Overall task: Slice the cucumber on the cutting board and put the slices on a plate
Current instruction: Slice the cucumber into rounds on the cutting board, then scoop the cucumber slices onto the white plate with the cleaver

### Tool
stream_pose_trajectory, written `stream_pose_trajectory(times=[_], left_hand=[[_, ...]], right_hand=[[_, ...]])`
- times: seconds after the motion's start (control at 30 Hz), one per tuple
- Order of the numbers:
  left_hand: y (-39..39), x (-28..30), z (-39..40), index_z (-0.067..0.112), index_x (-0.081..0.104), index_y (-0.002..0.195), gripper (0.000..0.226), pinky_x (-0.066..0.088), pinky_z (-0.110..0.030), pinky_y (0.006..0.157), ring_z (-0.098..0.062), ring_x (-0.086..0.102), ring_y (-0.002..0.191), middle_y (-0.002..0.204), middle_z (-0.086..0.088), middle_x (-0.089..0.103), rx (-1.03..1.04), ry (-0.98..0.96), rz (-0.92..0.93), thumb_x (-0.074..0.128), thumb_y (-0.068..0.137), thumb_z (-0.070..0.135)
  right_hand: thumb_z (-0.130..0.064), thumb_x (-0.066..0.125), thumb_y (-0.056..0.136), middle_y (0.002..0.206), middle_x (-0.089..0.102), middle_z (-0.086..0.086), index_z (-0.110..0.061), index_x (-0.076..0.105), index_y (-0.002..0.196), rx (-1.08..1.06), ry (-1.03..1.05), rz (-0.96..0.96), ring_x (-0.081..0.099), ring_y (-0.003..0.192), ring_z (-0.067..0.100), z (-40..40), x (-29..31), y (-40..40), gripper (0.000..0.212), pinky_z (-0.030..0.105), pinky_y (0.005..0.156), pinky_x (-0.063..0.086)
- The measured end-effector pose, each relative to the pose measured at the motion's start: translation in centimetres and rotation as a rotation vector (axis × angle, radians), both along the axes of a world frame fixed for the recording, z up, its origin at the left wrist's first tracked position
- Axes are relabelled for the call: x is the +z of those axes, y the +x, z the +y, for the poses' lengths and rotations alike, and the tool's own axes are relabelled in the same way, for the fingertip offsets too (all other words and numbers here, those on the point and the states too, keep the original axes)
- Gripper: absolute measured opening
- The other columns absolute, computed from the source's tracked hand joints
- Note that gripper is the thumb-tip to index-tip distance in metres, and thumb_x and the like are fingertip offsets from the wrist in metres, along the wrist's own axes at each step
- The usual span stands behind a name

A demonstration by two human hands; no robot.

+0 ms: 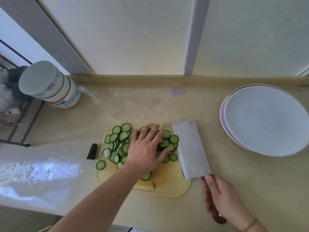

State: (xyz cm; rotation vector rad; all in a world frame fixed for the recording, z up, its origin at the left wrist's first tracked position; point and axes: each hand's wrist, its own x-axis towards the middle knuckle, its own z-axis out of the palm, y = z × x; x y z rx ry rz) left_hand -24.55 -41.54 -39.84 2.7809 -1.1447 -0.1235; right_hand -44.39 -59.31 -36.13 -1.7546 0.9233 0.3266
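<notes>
Several thin cucumber slices (117, 139) lie heaped on a pale yellow cutting board (168, 186) in the middle of the counter. My left hand (147, 148) lies flat on the heap with its fingers spread and straight. My right hand (222, 198) grips the brown handle of a broad cleaver (190, 149). The blade lies almost flat at the board's right edge, against the slices. A stack of white plates (265, 119), with nothing on the top one, stands at the right of the counter.
A stack of white and blue bowls (50, 84) stands at the back left beside a black wire rack (18, 124). A small black object (92, 151) lies left of the board. The wall runs along the counter's back edge.
</notes>
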Motion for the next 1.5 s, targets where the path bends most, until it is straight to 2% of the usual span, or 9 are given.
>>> stream_pose_trajectory(times=[0.3, 0.4, 0.5, 0.7, 0.8, 1.07, 1.23, 1.37, 1.5], left_hand=[[-1.3, 0.7, -1.1, 0.021, 0.052, 0.143, 0.065, 0.030, -0.069, 0.113, -0.037, 0.041, 0.144, 0.155, -0.006, 0.047, -0.105, 0.052, -0.081, 0.041, 0.094, 0.062], [-2.5, 1.6, -2.7, 0.020, 0.045, 0.147, 0.061, 0.033, -0.065, 0.113, -0.034, 0.036, 0.148, 0.156, -0.005, 0.046, -0.177, -0.128, -0.057, 0.048, 0.094, 0.050], [-4.2, 4.2, -3.7, 0.019, 0.045, 0.147, 0.057, 0.029, -0.060, 0.118, -0.032, 0.034, 0.149, 0.157, -0.005, 0.043, -0.329, -0.394, -0.124, 0.061, 0.095, 0.037], [-8.0, 7.7, -4.5, 0.018, 0.075, 0.102, 0.009, 0.053, -0.046, 0.090, -0.025, 0.065, 0.091, 0.099, 0.000, 0.070, -0.768, -0.446, -0.309, 0.069, 0.094, 0.019], [-7.2, 7.3, -4.7, 0.019, 0.069, 0.093, 0.015, 0.049, -0.036, 0.064, -0.021, 0.054, 0.072, 0.085, 0.004, 0.061, -0.768, -0.320, -0.169, 0.065, 0.096, 0.033], [-8.2, 6.4, -6.5, 0.019, 0.052, 0.091, 0.012, 0.049, -0.036, 0.066, -0.024, 0.056, 0.075, 0.087, 0.001, 0.061, -0.636, -0.257, -0.120, 0.062, 0.083, 0.019], [-7.8, 4.4, -5.4, 0.018, 0.067, 0.101, 0.019, 0.043, -0.044, 0.094, -0.029, 0.056, 0.105, 0.114, 0.001, 0.064, -0.635, -0.197, -0.189, 0.054, 0.087, 0.022], [-8.0, 3.6, -4.8, 0.022, 0.068, 0.105, 0.021, 0.038, -0.039, 0.084, -0.025, 0.054, 0.092, 0.101, 0.002, 0.062, -0.632, -0.197, -0.233, 0.053, 0.092, 0.015], [-7.8, 2.5, -3.4, 0.023, 0.066, 0.105, 0.017, 0.037, -0.039, 0.079, -0.023, 0.054, 0.084, 0.094, 0.004, 0.058, -0.643, -0.170, -0.194, 0.064, 0.089, 0.015]], right_hand=[[-0.034, 0.040, 0.102, 0.050, 0.065, 0.002, -0.027, 0.059, 0.076, 0.192, -0.211, -0.087, 0.063, 0.046, 0.012, -0.7, -0.2, -0.3, 0.032, 0.012, 0.053, 0.044], [-0.047, 0.045, 0.098, 0.050, 0.061, 0.002, -0.027, 0.059, 0.077, 0.114, -0.212, -0.170, 0.055, 0.039, 0.011, -1.4, 0.3, -1.5, 0.032, 0.032, 0.053, 0.051], [-0.067, 0.046, 0.076, 0.053, 0.056, -0.011, -0.033, 0.055, 0.085, 0.192, -0.454, -0.208, 0.058, 0.054, 0.012, -2.2, 1.2, -2.8, 0.036, 0.028, 0.054, 0.044], [-0.044, 0.061, 0.065, 0.064, 0.057, -0.010, -0.032, 0.055, 0.083, 0.599, -0.967, -0.447, 0.059, 0.053, 0.014, -2.4, 2.4, -2.2, 0.023, 0.028, 0.040, 0.041], [-0.048, 0.061, 0.066, 0.066, 0.058, -0.012, -0.031, 0.062, 0.078, 0.661, -0.982, -0.431, 0.058, 0.054, 0.010, -3.3, 2.3, -1.8, 0.020, 0.026, 0.042, 0.043], [-0.041, 0.072, 0.059, 0.062, 0.057, -0.010, -0.029, 0.057, 0.071, 0.543, -1.000, -0.481, 0.056, 0.052, 0.010, -3.2, 2.3, -0.4, 0.023, 0.024, 0.040, 0.040], [-0.064, 0.074, 0.065, 0.064, 0.056, -0.011, -0.029, 0.055, 0.077, 0.451, -1.079, -0.346, 0.058, 0.050, 0.010, -0.8, -0.3, -0.8, 0.041, 0.027, 0.036, 0.039], [-0.058, 0.046, 0.083, 0.073, 0.053, -0.007, -0.026, 0.047, 0.090, 0.319, -1.012, -0.318, 0.056, 0.045, 0.010, 1.5, -1.7, -1.5, 0.033, 0.025, 0.033, 0.035], [-0.048, 0.046, 0.082, 0.078, 0.050, -0.004, -0.023, 0.048, 0.095, 0.333, -0.918, -0.302, 0.053, 0.042, 0.010, 3.7, -2.7, -1.6, 0.028, 0.024, 0.032, 0.032]])
